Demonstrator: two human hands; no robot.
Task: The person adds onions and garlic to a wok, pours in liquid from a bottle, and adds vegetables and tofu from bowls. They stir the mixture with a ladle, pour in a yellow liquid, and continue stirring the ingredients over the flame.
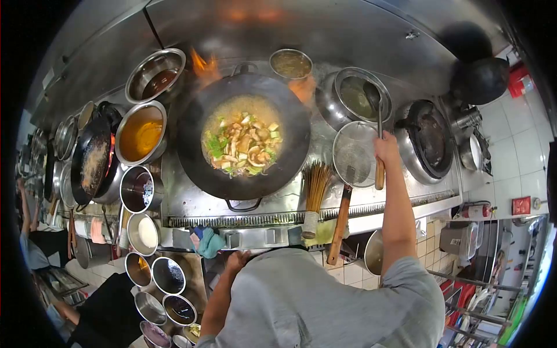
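Observation:
My right hand (pixel 387 149) is wrapped round the wooden-ended handle of a ladle (pixel 380 118). The ladle's dark bowl rests in a metal pot (pixel 328 97) of greenish liquid at the back right. Just below that pot lies a round mesh strainer (pixel 353 152), its wooden handle towards me. At the stove's front edge, my left hand (pixel 236 262) is curled beside the control knobs; what its fingers hold, if anything, is hidden. A large black wok (pixel 194 156) stands in front of me, with sliced mushrooms, meat and greens (pixel 246 142) in steaming broth.
Flames (pixel 204 66) rise behind the wok. Bowls of oil (pixel 141 133) and sauces line the left side. A bamboo brush (pixel 316 188) and a teal cloth (pixel 210 242) lie along the front edge. Another person (pixel 110 313) stands at far left, near a second wok (pixel 93 159).

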